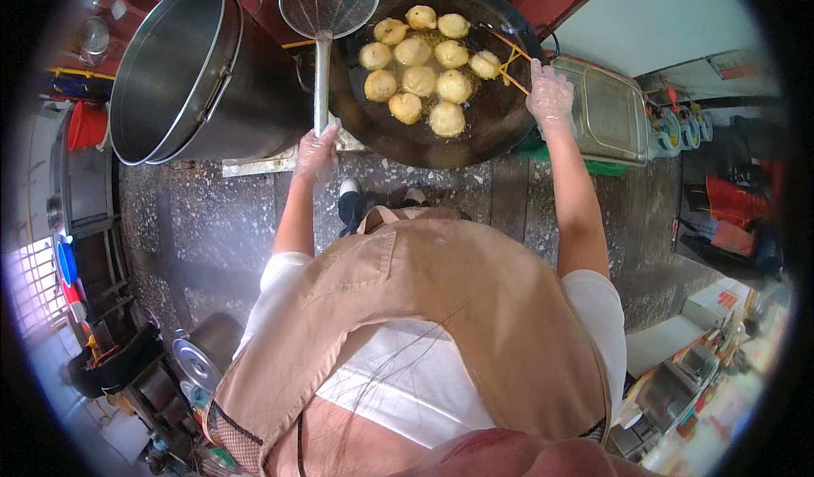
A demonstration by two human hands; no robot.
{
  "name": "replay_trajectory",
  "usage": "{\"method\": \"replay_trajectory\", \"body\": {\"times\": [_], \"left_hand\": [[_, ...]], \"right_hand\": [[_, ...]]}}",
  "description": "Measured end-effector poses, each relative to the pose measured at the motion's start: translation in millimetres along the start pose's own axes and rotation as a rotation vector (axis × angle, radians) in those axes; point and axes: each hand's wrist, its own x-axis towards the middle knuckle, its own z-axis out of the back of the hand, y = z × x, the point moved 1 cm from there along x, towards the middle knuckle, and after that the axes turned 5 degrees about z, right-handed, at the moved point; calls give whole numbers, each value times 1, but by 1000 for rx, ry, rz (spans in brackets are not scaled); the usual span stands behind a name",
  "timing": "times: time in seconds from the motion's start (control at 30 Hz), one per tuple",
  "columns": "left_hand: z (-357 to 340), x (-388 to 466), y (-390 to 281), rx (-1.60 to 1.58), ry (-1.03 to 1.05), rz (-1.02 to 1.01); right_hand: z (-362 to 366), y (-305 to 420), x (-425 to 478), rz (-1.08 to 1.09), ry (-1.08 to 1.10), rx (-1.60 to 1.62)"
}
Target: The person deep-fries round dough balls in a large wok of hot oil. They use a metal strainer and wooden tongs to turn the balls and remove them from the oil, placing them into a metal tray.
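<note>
A large dark wok (502, 121) of hot oil holds several round golden dough pieces (418, 81) in a loose cluster. My right hand (552, 95), in a clear plastic glove, grips a pair of yellowish tongs or joined sticks (512, 60) at the wok's right side. Their tips reach over the oil around a dough ball (485, 65) at the cluster's right edge; whether they touch it I cannot tell. In its own clear glove, my left hand (318, 152) is closed on the handle of a round wire-mesh skimmer (329, 0), held upright between the wok and a tall pot.
The tall, deep metal pot (254, 95) stands left of the wok. Lidded metal trays (613, 114) lie to the right, above something green. Behind me at lower left is a lidded pot (197, 362). Speckled floor (216, 222) shows around my feet.
</note>
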Motion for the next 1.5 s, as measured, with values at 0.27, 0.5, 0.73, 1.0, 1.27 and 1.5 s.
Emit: {"method": "replay_trajectory", "body": {"times": [0.27, 0.5, 0.73, 1.0, 1.27, 1.5], "left_hand": [[-3, -1, 1, -43, -30, 9], [-10, -7, -9, -127, -44, 102], [-9, 2, 0, -129, -55, 33], [-10, -12, -14, -80, -50, 46], [-10, -4, -7, -21, -43, 12], [-7, 1, -3, -21, -36, 30]], "right_hand": [[-49, 22, 41, 35, -80, 32], [-50, 7, 28, -318, 370, 1028], [-31, 10, 6, -415, 303, 1106], [-29, 2, -30, -487, 157, 1306], [-3, 10, -77, -557, 74, 1472], [10, 18, -84, -524, 251, 904]]}}
